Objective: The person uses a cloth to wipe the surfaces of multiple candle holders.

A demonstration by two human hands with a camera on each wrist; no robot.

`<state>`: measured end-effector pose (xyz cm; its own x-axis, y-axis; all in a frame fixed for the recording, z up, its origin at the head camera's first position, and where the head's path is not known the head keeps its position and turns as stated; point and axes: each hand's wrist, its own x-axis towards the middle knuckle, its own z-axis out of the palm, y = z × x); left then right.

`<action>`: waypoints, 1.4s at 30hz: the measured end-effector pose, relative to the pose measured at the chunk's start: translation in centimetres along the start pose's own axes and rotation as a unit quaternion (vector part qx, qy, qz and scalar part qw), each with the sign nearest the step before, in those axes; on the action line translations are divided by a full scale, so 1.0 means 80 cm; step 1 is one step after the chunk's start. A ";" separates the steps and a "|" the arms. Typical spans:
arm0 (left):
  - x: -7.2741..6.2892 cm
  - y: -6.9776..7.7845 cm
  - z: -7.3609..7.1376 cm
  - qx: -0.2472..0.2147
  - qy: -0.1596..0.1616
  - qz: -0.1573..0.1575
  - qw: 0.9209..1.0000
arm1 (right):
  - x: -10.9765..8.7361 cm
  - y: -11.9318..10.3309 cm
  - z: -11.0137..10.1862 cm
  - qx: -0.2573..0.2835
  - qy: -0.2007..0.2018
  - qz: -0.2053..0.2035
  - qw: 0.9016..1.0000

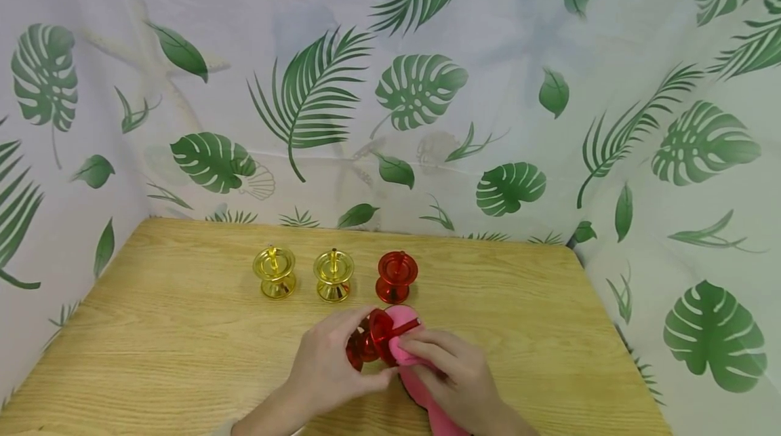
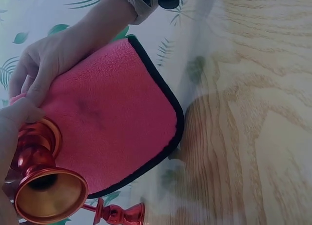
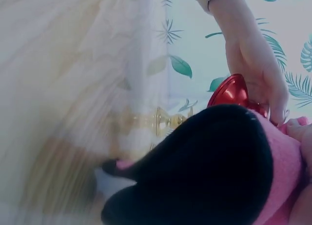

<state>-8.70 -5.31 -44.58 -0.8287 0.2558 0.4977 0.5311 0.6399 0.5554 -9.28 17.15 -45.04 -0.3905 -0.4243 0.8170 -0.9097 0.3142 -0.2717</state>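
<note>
My left hand (image 1: 332,361) grips a shiny red candle holder (image 1: 379,335), which is tilted on its side with its spike pointing right. In the left wrist view the hollow underside of its base (image 2: 51,195) shows. My right hand (image 1: 454,371) pinches a pink cloth (image 1: 421,388) against the dish of the holder, beside the spike. The cloth hangs down below that hand; the left wrist view shows its dark edging and a dark smudge on the pink side. Its black reverse (image 3: 209,166) fills much of the right wrist view.
A second red candle holder (image 1: 396,276) stands upright just behind the hands. To its left, two gold candle holders stand in the same row, one in the middle (image 1: 333,274) and one farther left (image 1: 274,272). A leaf-printed sheet (image 1: 342,178) rises behind the wooden table (image 1: 183,327).
</note>
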 end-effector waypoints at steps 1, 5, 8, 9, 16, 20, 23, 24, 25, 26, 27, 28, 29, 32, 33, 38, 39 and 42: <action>0.000 0.000 0.000 0.004 -0.001 -0.001 1.000 | 0.000 -0.003 0.001 0.001 -0.006 0.011 1.000; -0.001 -0.002 0.004 0.029 0.000 0.022 0.999 | 0.002 -0.011 0.002 0.008 -0.038 0.058 0.998; -0.001 -0.004 0.008 0.060 0.010 0.054 0.997 | 0.005 -0.015 0.002 0.031 -0.058 0.094 0.993; -0.002 -0.005 0.009 0.072 0.014 0.064 0.995 | 0.006 -0.016 0.002 0.044 -0.062 0.109 0.991; -0.003 -0.007 0.017 0.140 0.047 0.117 0.982 | 0.013 -0.023 0.004 0.134 -0.037 0.199 0.970; -0.003 -0.006 0.015 0.129 0.042 0.111 0.985 | 0.015 -0.024 0.003 0.105 -0.045 0.167 0.979; -0.004 -0.004 0.011 0.105 0.029 0.095 0.990 | 0.013 -0.022 0.001 0.067 -0.062 0.123 0.988; -0.004 -0.003 0.009 0.095 0.023 0.087 0.991 | 0.012 -0.021 0.001 0.054 -0.065 0.105 0.991; -0.004 -0.003 0.008 0.086 0.019 0.077 0.993 | 0.011 -0.019 0.000 0.045 -0.067 0.086 0.993; -0.004 -0.002 0.006 0.076 0.013 0.066 0.995 | 0.010 -0.018 -0.001 0.039 -0.067 0.067 0.995; -0.004 -0.001 0.005 0.067 0.007 0.053 0.996 | 0.009 -0.016 -0.001 0.034 -0.065 0.048 0.996; -0.004 0.000 0.004 0.058 0.002 0.040 0.998 | 0.008 -0.014 -0.001 0.028 -0.061 0.029 0.997; -0.004 0.001 0.003 0.050 -0.003 0.026 0.998 | 0.007 -0.012 -0.001 0.022 -0.057 0.010 0.998; -0.005 0.003 0.002 0.037 -0.017 -0.001 0.999 | 0.005 -0.007 -0.001 0.013 -0.043 -0.027 0.999; -0.005 0.003 0.003 0.034 -0.020 -0.006 0.999 | 0.004 -0.006 -0.001 0.010 -0.040 -0.033 0.999; -0.006 0.003 0.004 0.028 -0.019 0.004 0.999 | 0.002 -0.004 0.000 -0.026 -0.014 -0.046 0.999; -0.006 0.003 0.005 0.027 -0.017 0.007 0.999 | 0.002 -0.003 -0.001 -0.033 -0.005 -0.048 0.998; -0.006 0.002 0.004 0.022 -0.014 0.011 1.000 | 0.001 -0.002 -0.005 -0.051 0.016 -0.035 0.998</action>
<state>-8.25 -5.11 -44.97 -0.8214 0.2899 0.4912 0.5420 0.6652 0.5136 -9.13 17.39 -44.76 -0.3193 -0.4211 0.8490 -0.9153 0.3692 -0.1611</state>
